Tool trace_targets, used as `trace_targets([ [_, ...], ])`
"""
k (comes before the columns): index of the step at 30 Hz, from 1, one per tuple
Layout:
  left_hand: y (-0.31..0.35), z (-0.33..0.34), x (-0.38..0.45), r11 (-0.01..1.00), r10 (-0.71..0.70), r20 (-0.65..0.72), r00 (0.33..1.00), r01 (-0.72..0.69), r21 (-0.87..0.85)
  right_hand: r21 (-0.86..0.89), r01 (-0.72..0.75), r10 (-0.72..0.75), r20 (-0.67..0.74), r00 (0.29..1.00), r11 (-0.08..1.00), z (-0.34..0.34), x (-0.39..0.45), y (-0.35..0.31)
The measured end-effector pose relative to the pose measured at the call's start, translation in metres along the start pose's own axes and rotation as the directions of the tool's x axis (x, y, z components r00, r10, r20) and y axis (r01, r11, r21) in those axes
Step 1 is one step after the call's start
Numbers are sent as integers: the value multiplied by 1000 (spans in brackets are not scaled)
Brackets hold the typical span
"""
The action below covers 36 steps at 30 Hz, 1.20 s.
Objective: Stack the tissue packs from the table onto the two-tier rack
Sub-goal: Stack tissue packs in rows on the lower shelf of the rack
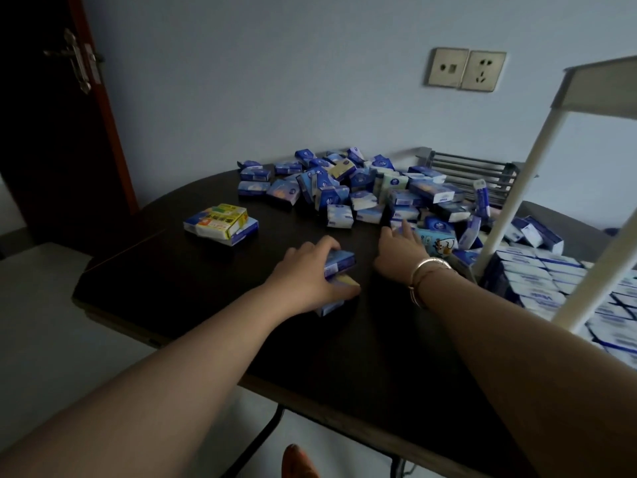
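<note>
The left hand (310, 270) is curling round a small stack of tissue packs (339, 267) on the dark tabletop (206, 288). The fingers are wrapping over the top pack, and the lower packs are partly hiding under the palm. The right hand (401, 251) is reaching into the big pile of tissue packs (362, 188) at the back of the tabletop. Its fingers are stretching out and touching a pack at the pile's near edge, but the fingertips are hard to see among the packs. A bracelet (425, 270) is sitting on the right wrist. Two packs with yellow on them (222, 222) are lying apart to the left. The white rack (517, 188) is standing at the right, cut off by the picture's edge. Rows of packs (537, 274) are filling its lower shelf. A dark wire tray (475, 170) is peeking out behind the pile.
</note>
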<state>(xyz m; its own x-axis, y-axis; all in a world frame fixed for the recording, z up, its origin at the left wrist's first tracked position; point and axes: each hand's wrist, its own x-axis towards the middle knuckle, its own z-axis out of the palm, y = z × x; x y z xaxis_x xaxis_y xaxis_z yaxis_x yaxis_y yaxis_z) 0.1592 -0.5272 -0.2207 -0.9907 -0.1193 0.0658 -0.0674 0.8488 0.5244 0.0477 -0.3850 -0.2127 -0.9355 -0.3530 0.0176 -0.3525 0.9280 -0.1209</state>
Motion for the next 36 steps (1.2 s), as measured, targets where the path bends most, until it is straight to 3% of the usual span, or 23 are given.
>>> trace_targets([
  [4, -2, -9, -5, 999, 37, -80, 996, -34, 32, 17, 121, -119, -113, 986, 992, 5, -9, -8],
  [6, -2, -14, -10, 998, 31, -103, 994, -25, 65, 87, 141, -132, -103, 986, 986, 5, -16, -7],
  [10, -3, -17, -22, 996, -28, -2, 1000, 28, 87, 221, 143, -99, -200, 975, 965, -2, -33, -5],
  [15, -10, -19, -28, 988, -90, 0, 996, 89, 123, 90, 177, -137, -334, 932, 980, -1, -35, -10],
  [17, -15, -17, -26, 993, -98, -31, 995, 100, 68, 59, 159, -133, -315, 940, 985, -2, -28, -12],
  [23, -32, -2, -20, 961, -112, -168, 979, 64, -268, 92, 26, -20, -65, 998, 995, 11, 6, -10],
  [28, -33, -2, -26, 806, -149, -255, 956, -32, -591, 190, 171, -132, -204, 970, 967, 15, -6, -17],
  [31, -25, -9, -34, 709, -194, -246, 950, -38, -704, 338, 202, -149, -177, 973, 919, 9, -24, -23],
  [33, -18, -10, -43, 660, -218, -251, 943, -47, -750, 515, 161, -83, -172, 982, 842, 0, -42, -31],
  [36, 4, -13, -61, 518, -245, -205, 948, -51, -854, 847, 38, 4, -47, 999, 531, -22, -83, -41],
])
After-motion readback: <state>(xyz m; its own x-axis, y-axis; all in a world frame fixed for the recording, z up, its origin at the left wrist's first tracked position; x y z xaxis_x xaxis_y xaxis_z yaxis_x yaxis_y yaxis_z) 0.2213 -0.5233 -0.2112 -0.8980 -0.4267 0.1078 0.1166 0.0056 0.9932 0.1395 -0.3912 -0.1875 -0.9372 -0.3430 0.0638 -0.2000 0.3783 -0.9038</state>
